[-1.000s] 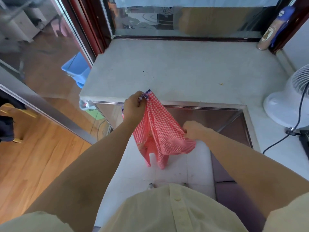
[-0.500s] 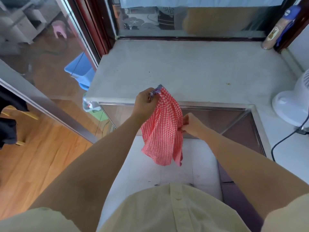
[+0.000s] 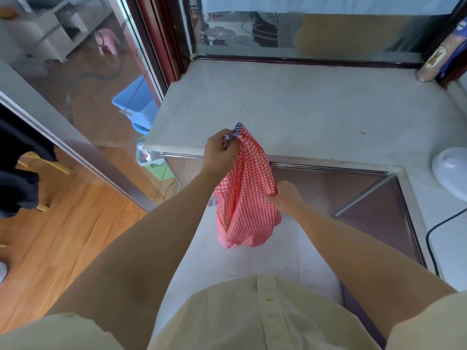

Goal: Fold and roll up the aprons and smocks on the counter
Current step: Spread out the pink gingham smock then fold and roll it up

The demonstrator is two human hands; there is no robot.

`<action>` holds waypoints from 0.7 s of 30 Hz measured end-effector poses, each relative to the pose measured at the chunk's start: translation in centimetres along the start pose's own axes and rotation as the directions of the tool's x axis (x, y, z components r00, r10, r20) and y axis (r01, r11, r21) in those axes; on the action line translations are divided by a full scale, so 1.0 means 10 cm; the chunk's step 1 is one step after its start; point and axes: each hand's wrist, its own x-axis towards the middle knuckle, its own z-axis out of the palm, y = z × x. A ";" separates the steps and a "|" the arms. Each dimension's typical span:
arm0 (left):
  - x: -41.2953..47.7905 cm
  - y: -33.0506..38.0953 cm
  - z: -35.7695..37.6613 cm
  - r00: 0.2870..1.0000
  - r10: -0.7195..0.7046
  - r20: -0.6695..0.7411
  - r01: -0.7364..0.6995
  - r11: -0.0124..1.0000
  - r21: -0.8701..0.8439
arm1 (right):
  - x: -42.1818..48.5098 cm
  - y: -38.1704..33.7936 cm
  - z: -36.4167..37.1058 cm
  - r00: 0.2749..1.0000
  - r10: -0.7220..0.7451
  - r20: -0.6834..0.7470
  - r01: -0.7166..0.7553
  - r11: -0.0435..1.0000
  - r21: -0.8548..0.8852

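Bunches red-checked cloth smock point(image 3: 249, 198) narrower than before, off front edge of pale stone counter point(image 3: 303, 109), left hand point(image 3: 218, 154) pinching striped trim point(image 3: 233, 133), right hand point(image 3: 285, 198) clutching its side; folding not begun.

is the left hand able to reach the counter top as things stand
Probably yes: the left hand, gripping the red checked cloth, is right by the counter edge, with nothing between them.

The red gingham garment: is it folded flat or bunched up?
Bunched up: the gingham garment hangs crumpled in the air, left hand gripping its top, right hand its side.
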 end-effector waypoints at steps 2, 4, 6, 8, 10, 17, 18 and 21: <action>0.05 -0.06 -0.11 1.000 0.014 -0.011 -0.012 0.991 0.133 | 0.00 0.04 0.01 0.997 0.065 -0.031 -0.066 0.997 -0.046; 0.11 -0.16 -0.25 1.000 0.018 0.014 -0.022 0.950 0.311 | 0.02 0.13 -0.10 0.993 0.083 -0.081 -0.093 0.988 -0.120; 0.17 -0.27 -0.35 0.998 -0.012 0.058 -0.017 0.884 0.468 | 0.03 0.23 -0.30 0.973 0.084 -0.216 -0.109 0.989 -0.104; 0.24 -0.25 -0.36 0.996 -0.045 0.073 0.000 0.853 0.522 | 0.06 0.28 -0.56 0.908 0.105 -0.405 -0.076 0.993 0.087; 0.32 -0.12 -0.27 1.000 0.000 0.020 -0.010 0.872 0.489 | 0.09 0.27 -0.80 0.816 0.098 -0.569 0.009 0.983 0.181; 0.28 -0.06 -0.05 0.926 -0.148 0.348 -0.154 0.693 0.704 | -0.14 0.44 -0.96 0.955 0.205 0.217 -0.141 0.951 -0.276; 0.21 -0.12 -0.08 0.789 -0.361 0.497 -0.161 0.660 0.734 | -0.24 0.53 -0.91 0.790 0.381 0.480 -0.252 0.916 -0.312; 0.09 -0.24 -0.14 0.487 -0.641 0.593 -0.069 0.649 0.758 | -0.34 0.66 -0.85 0.389 0.551 0.738 -0.407 0.822 -0.399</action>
